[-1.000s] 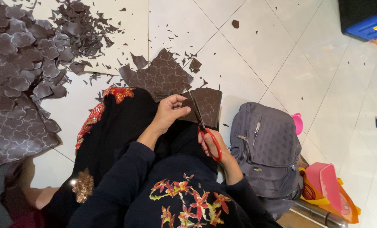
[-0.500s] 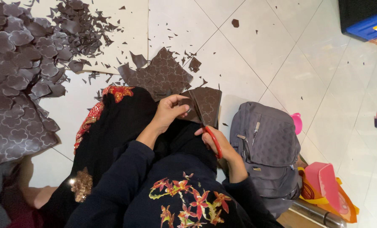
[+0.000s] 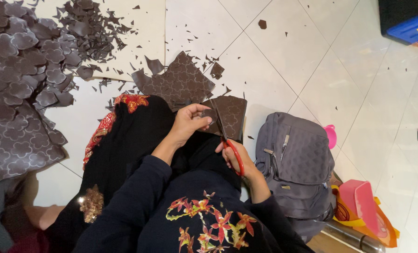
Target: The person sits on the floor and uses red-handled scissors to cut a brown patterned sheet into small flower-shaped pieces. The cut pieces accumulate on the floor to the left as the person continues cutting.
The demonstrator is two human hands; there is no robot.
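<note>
Two hands meet over the lap on one dark brown sheet (image 3: 232,115), a stiff, matte piece embossed with a lobed quatrefoil pattern, squarish, with a straight cut running in from its near edge. The left hand (image 3: 190,122) pinches the sheet's left part, thumb on top and fingers curled under, closed on it. The right hand (image 3: 237,157) is wrapped through the red handles of the scissors (image 3: 227,140), whose dark blades reach up into the sheet beside the left fingertips. Compared with half a second ago, the blades sit a little nearer together and deeper in the cut, and the sheet is barely turned. Just beyond the left hand, a larger patterned sheet (image 3: 178,84) lies on the white floor tiles (image 3: 302,61) with small offcuts (image 3: 216,70) around it. Farther left of that hand, cut-out quatrefoil shapes (image 3: 21,65) are heaped together. Right of the right hand stands a grey backpack (image 3: 295,159), close by.
</note>
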